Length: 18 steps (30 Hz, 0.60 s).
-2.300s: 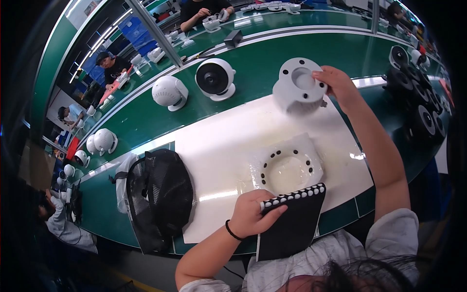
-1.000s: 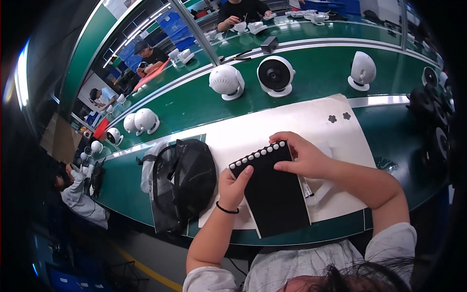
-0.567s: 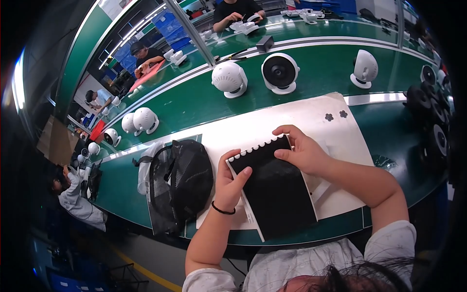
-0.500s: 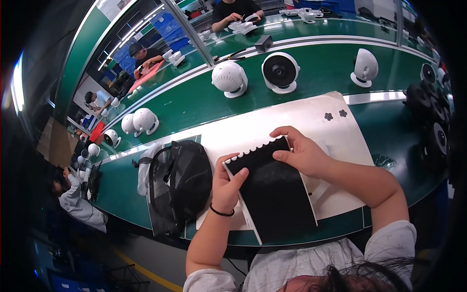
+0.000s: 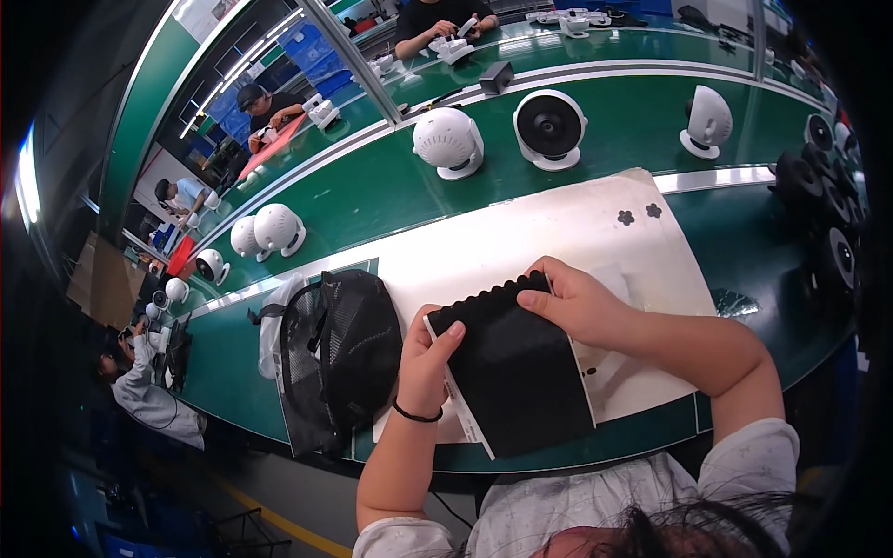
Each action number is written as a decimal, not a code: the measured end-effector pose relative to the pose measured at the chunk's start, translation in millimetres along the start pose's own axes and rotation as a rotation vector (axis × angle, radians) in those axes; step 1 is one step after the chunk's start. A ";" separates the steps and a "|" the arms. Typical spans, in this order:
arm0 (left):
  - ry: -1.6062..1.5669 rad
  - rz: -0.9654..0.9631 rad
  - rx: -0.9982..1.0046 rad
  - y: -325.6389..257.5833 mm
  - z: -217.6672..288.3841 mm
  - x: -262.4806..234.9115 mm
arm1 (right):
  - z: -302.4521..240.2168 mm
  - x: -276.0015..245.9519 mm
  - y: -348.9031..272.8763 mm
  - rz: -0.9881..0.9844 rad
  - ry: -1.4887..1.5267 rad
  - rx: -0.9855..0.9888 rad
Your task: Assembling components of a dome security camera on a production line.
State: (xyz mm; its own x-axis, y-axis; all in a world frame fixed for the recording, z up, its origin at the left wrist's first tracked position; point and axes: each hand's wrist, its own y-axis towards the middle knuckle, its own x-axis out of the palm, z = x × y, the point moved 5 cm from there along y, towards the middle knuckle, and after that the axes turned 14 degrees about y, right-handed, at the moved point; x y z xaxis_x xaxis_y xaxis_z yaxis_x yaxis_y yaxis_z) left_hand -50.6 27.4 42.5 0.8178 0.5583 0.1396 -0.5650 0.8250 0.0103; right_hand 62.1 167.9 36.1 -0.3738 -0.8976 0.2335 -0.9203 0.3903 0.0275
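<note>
- Left hand (image 5: 426,368) pinches the left side of a black sheet (image 5: 516,377), thumb on its face; fingers closed in around the edge;
- Right hand (image 5: 575,299) grips its upper right corner, thumb in front; the scalloped top edge runs between the hands;
- The sheet is held tilted above the near part of a white mat (image 5: 502,223); a pale item (image 5: 600,367) lies behind it, too covered to identify;
- Black mesh bag (image 5: 358,344) lies just left of the left hand; two dark flower-shaped pieces (image 5: 626,218) rest on the mat's far right.

black mesh bag (image 5: 361,349) on bench (image 5: 223,372) | dark box (image 5: 497,78) | blue crates (image 5: 312,54) behind metal post (image 5: 350,60)
</note>
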 end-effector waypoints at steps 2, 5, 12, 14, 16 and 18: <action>0.011 -0.002 -0.048 -0.5 2.2 3.4 | 0.3 0.7 0.8 -0.008 0.014 -0.050; 0.068 -0.047 -0.026 0.8 5.4 8.4 | -3.5 1.7 -0.2 0.023 0.037 -0.045; 0.045 -0.057 0.013 17.4 -7.2 -19.0 | -29.5 -9.6 32.8 -0.170 0.111 0.165; 0.027 -0.113 -0.012 22.3 -10.1 -19.3 | -34.6 -25.0 71.7 -0.164 0.041 0.068; -0.009 -0.170 -0.051 27.0 -13.8 -20.2 | -35.4 -31.2 119.8 -0.078 -0.295 0.100; 0.024 -0.237 -0.108 33.3 -19.2 -24.0 | -20.7 -38.0 172.1 -0.079 -0.767 -0.028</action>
State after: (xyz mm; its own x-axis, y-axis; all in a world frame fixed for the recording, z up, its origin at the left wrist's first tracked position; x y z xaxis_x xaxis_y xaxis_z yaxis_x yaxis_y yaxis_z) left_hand -86.9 43.1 20.5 0.9291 0.3489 0.1229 -0.3431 0.9370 -0.0661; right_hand -79.7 273.4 52.1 -0.2926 -0.8097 -0.5086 -0.9480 0.3152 0.0435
